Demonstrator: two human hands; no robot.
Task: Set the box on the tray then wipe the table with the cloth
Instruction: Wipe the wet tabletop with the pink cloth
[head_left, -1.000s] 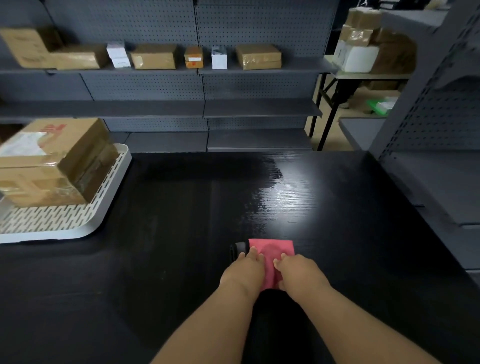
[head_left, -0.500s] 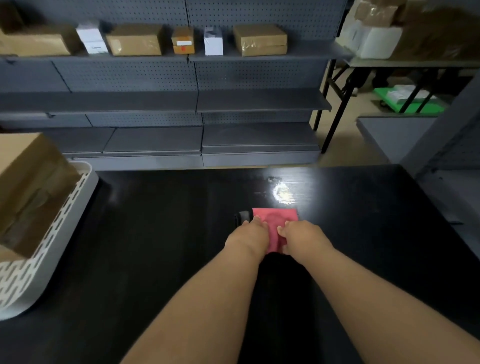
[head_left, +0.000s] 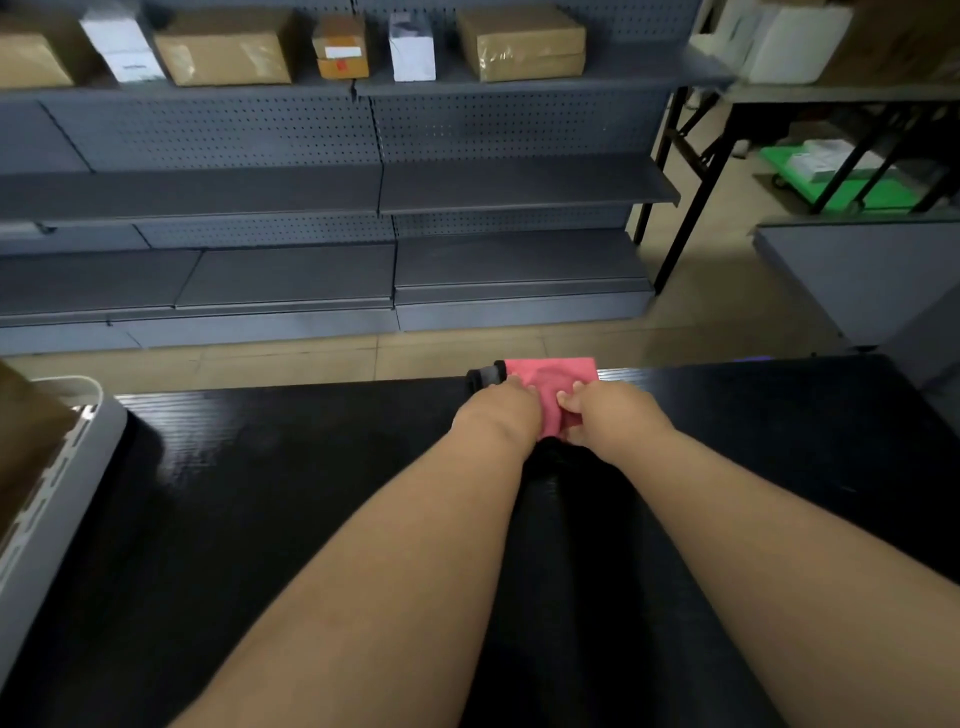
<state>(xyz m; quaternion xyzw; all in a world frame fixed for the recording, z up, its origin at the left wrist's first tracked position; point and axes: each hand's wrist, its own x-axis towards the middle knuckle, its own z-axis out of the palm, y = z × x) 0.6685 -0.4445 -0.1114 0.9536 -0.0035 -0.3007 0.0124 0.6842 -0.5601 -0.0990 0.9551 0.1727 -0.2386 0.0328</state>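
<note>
A folded pink cloth (head_left: 553, 382) lies at the far edge of the black table (head_left: 291, 483), with a dark grey part (head_left: 483, 378) showing at its left. My left hand (head_left: 498, 415) and my right hand (head_left: 605, 415) both press down on the cloth, side by side, arms stretched far forward. The brown cardboard box (head_left: 26, 441) sits in the white slotted tray (head_left: 62, 499) at the left edge, only partly in view.
Beyond the table's far edge is tiled floor (head_left: 311, 358), then grey pegboard shelving (head_left: 363, 192) with several boxes on top. A folding table (head_left: 831, 104) and a green cart (head_left: 852, 182) stand at the right.
Both hands have pushed the cloth away from me across the table, from its middle to its far edge. The view has shifted forward, so the tray and box have slid left.
</note>
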